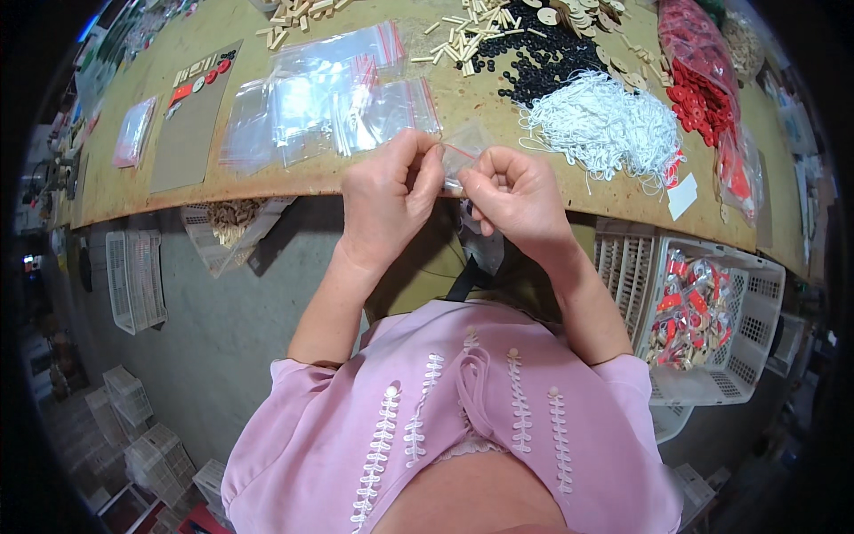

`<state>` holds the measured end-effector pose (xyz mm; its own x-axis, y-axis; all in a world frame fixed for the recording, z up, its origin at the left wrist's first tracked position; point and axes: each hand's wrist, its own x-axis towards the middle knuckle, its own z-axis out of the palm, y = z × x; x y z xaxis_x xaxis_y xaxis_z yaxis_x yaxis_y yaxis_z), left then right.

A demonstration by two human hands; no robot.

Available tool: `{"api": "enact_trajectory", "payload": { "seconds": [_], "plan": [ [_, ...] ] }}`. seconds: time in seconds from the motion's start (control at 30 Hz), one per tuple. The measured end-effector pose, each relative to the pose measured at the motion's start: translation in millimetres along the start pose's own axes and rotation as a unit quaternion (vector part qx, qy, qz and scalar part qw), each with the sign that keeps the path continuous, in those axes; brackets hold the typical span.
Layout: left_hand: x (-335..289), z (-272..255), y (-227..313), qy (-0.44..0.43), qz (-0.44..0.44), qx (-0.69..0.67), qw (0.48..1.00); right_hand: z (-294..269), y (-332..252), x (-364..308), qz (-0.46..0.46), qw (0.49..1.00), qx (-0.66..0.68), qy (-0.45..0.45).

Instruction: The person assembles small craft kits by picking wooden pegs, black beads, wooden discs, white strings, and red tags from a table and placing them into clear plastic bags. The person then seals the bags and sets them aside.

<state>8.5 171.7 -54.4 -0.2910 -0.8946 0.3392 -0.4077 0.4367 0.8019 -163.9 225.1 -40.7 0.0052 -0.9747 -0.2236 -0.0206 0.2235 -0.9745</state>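
Note:
Just over the table's front edge, my left hand [394, 194] and my right hand [518, 192] face each other with a small gap between them. Both hold a small clear zip bag [463, 157] with a red line along its top, their fingers pinched at its two sides. What is inside the bag, if anything, is hidden by my fingers and glare. Beyond my left hand lie loose stacks of clear zip bags [307, 107]. A tangled heap of white cord loops [609, 125] lies to the right of my right hand.
Black beads [534, 58], short wooden sticks [467, 58], wooden discs [583, 16] and red pieces [698, 102] are piled at the back and right. A brown board [189, 147] carries sample pieces on the left. A white crate [747, 303] of filled packets stands below right.

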Motion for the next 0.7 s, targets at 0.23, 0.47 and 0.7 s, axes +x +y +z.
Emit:
{"api": "enact_trajectory", "payload": {
  "seconds": [0.23, 0.47, 0.7],
  "plan": [
    [4.7, -18.0, 6.1, -0.124, 0.244, 0.091, 0.957, -22.9, 4.5, 5.3, 0.028, 0.993, 0.111, -0.013],
    [17.5, -54.4, 5.9, -0.212, 0.259, 0.039, 0.942, -12.0, -30.6, -10.6, -0.368, 0.9, -0.229, 0.043],
    [70.2, -85.6, -17.6, -0.285, 0.107, -0.061, 0.95, -37.6, -34.5, -4.8, -0.367, 0.856, -0.355, -0.086]
  ]
}}
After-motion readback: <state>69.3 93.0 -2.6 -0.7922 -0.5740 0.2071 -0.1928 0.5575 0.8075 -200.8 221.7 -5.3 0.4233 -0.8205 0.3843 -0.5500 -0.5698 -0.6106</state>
